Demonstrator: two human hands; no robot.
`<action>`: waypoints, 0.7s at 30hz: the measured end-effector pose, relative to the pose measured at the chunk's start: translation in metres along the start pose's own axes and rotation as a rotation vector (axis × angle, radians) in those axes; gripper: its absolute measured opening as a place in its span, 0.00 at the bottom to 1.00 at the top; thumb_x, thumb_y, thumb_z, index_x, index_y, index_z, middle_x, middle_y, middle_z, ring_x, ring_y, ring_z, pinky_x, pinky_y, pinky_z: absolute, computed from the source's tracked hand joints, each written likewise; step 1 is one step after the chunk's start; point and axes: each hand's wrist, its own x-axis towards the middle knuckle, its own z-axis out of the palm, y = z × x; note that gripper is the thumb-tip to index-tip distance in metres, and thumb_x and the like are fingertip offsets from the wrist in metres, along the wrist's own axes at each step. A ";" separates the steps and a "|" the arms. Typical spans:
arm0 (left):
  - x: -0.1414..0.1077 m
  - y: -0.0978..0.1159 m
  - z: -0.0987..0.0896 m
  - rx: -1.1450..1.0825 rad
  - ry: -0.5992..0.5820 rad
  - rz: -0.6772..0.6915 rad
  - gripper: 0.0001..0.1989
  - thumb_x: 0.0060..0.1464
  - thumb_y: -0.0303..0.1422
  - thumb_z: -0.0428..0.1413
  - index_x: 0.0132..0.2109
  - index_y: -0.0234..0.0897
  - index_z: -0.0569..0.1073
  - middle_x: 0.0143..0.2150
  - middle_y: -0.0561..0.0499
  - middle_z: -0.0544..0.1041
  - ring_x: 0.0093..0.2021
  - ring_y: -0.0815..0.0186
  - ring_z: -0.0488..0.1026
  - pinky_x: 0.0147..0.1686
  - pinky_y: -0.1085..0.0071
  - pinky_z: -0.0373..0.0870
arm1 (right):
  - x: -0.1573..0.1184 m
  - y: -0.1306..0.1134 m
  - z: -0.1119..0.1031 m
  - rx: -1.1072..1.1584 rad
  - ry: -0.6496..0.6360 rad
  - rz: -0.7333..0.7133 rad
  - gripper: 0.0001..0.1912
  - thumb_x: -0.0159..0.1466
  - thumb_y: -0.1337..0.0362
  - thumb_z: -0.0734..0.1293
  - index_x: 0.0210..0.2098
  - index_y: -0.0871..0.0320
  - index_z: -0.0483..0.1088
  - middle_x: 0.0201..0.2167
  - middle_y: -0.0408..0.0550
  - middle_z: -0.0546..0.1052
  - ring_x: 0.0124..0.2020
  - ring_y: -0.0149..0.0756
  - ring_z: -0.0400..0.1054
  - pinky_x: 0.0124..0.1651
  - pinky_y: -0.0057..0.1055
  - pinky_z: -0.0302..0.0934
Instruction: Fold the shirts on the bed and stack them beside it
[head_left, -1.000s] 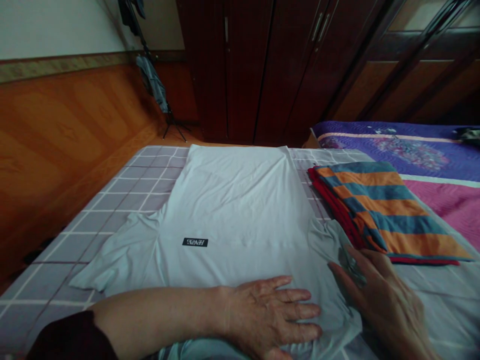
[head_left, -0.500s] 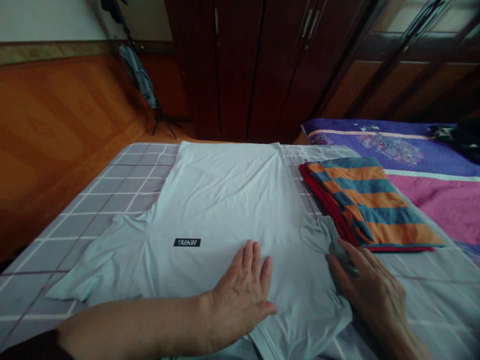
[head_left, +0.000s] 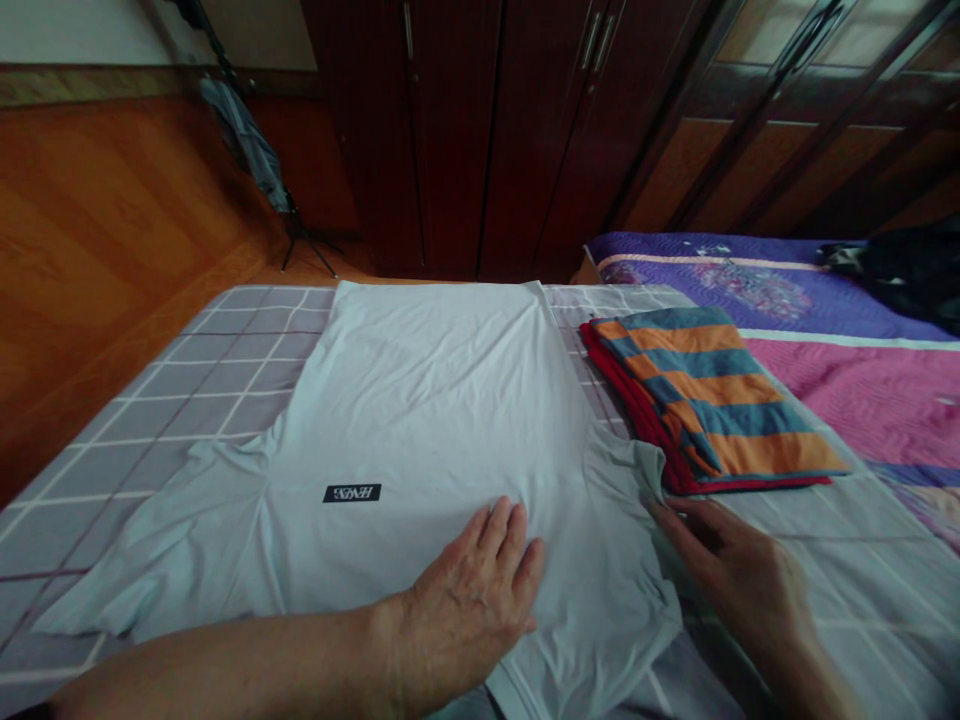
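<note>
A pale T-shirt [head_left: 442, 400] lies spread on a checked bed cover [head_left: 187, 385], its hem toward the far edge and a small black label [head_left: 352, 493] on its chest. Across the lower chest rests my left hand [head_left: 484, 590], palm down, fingers stretched and close together. At the right sleeve [head_left: 626, 470], my right hand [head_left: 739, 575] pinches the sleeve's edge between thumb and fingers. Part of the collar near the bottom of the view is hidden by my left arm.
Folded orange and blue striped cloth [head_left: 720, 390] lies on red cloth [head_left: 645, 420] to the right. Behind it is a purple and pink bedspread [head_left: 825, 370] with a dark bundle [head_left: 900, 270]. Dark wardrobes [head_left: 465, 140] and a thin stand [head_left: 300, 235] are beyond.
The whole view has shifted slightly. My right hand's thumb and fingers have drawn together at the sleeve edge. My left hand remains on the shirt.
</note>
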 end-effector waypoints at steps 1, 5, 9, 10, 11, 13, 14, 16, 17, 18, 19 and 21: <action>0.000 0.000 0.000 -0.007 -0.003 0.010 0.27 0.62 0.44 0.47 0.61 0.27 0.61 0.62 0.31 0.62 0.63 0.47 0.57 0.60 0.58 0.55 | 0.000 -0.003 -0.003 0.053 0.002 0.014 0.24 0.57 0.40 0.60 0.32 0.52 0.74 0.23 0.46 0.75 0.24 0.42 0.70 0.26 0.35 0.58; -0.001 -0.004 0.000 -0.060 -0.034 -0.038 0.29 0.63 0.45 0.45 0.63 0.31 0.58 0.65 0.34 0.57 0.65 0.46 0.52 0.60 0.55 0.54 | 0.003 -0.011 -0.024 0.316 0.179 0.248 0.18 0.55 0.45 0.66 0.28 0.53 0.73 0.24 0.49 0.75 0.28 0.44 0.70 0.34 0.38 0.61; 0.001 -0.011 0.000 -0.160 -0.079 -0.101 0.35 0.60 0.51 0.45 0.66 0.32 0.53 0.67 0.32 0.51 0.67 0.44 0.46 0.61 0.52 0.53 | 0.006 0.003 -0.032 0.567 0.197 0.373 0.17 0.57 0.47 0.66 0.29 0.55 0.73 0.30 0.51 0.78 0.36 0.46 0.72 0.42 0.39 0.62; 0.002 -0.013 0.001 -0.190 -0.095 -0.110 0.37 0.59 0.52 0.46 0.66 0.32 0.52 0.67 0.31 0.50 0.67 0.44 0.45 0.61 0.52 0.53 | 0.006 0.008 -0.030 0.561 0.156 0.362 0.17 0.57 0.47 0.66 0.28 0.55 0.73 0.30 0.51 0.78 0.36 0.46 0.72 0.43 0.40 0.63; 0.002 -0.015 0.001 -0.221 -0.114 -0.117 0.38 0.58 0.52 0.48 0.67 0.32 0.51 0.67 0.31 0.49 0.67 0.44 0.45 0.61 0.51 0.52 | 0.007 0.013 -0.027 0.537 0.121 0.355 0.19 0.57 0.46 0.65 0.29 0.56 0.74 0.30 0.51 0.78 0.36 0.46 0.72 0.42 0.40 0.63; 0.004 -0.018 0.002 -0.282 -0.157 -0.126 0.41 0.55 0.52 0.52 0.67 0.33 0.49 0.68 0.31 0.46 0.67 0.45 0.43 0.61 0.50 0.51 | 0.007 0.019 -0.020 0.476 0.067 0.321 0.21 0.56 0.45 0.65 0.33 0.57 0.75 0.29 0.50 0.79 0.32 0.44 0.73 0.37 0.38 0.65; 0.005 -0.020 0.002 -0.309 -0.176 -0.130 0.43 0.54 0.51 0.54 0.67 0.33 0.48 0.68 0.31 0.45 0.67 0.45 0.42 0.62 0.50 0.50 | 0.007 0.019 -0.017 0.435 0.042 0.286 0.23 0.56 0.44 0.64 0.36 0.57 0.75 0.28 0.50 0.79 0.30 0.43 0.73 0.33 0.37 0.65; 0.007 -0.023 0.001 -0.353 -0.203 -0.126 0.44 0.52 0.48 0.57 0.68 0.34 0.47 0.69 0.31 0.41 0.68 0.46 0.39 0.63 0.49 0.48 | 0.008 0.017 -0.012 0.285 0.034 0.192 0.26 0.55 0.43 0.64 0.40 0.58 0.74 0.27 0.49 0.78 0.27 0.42 0.71 0.29 0.36 0.63; 0.008 -0.024 0.001 -0.370 -0.211 -0.118 0.44 0.52 0.47 0.57 0.68 0.34 0.47 0.69 0.32 0.40 0.68 0.46 0.37 0.63 0.49 0.46 | 0.008 0.015 -0.011 0.183 0.042 0.141 0.27 0.55 0.42 0.64 0.40 0.58 0.74 0.27 0.49 0.77 0.28 0.42 0.71 0.29 0.36 0.63; 0.008 -0.025 0.001 -0.382 -0.218 -0.107 0.44 0.52 0.46 0.57 0.67 0.34 0.47 0.69 0.33 0.39 0.68 0.47 0.36 0.63 0.49 0.45 | 0.009 0.013 -0.010 0.089 0.055 0.095 0.27 0.54 0.41 0.64 0.39 0.57 0.74 0.28 0.48 0.76 0.29 0.43 0.71 0.30 0.37 0.63; 0.009 -0.026 0.001 -0.391 -0.223 -0.097 0.43 0.52 0.46 0.58 0.67 0.34 0.48 0.69 0.33 0.39 0.68 0.47 0.36 0.64 0.49 0.44 | 0.009 0.011 -0.009 0.025 0.069 0.051 0.27 0.54 0.41 0.64 0.37 0.57 0.74 0.29 0.48 0.76 0.31 0.44 0.70 0.32 0.38 0.62; 0.010 -0.027 0.002 -0.397 -0.222 -0.076 0.42 0.52 0.44 0.58 0.67 0.35 0.49 0.69 0.34 0.39 0.68 0.47 0.35 0.64 0.49 0.43 | 0.008 0.008 -0.008 -0.008 0.064 -0.035 0.25 0.56 0.41 0.63 0.33 0.56 0.73 0.31 0.49 0.75 0.33 0.44 0.69 0.35 0.39 0.62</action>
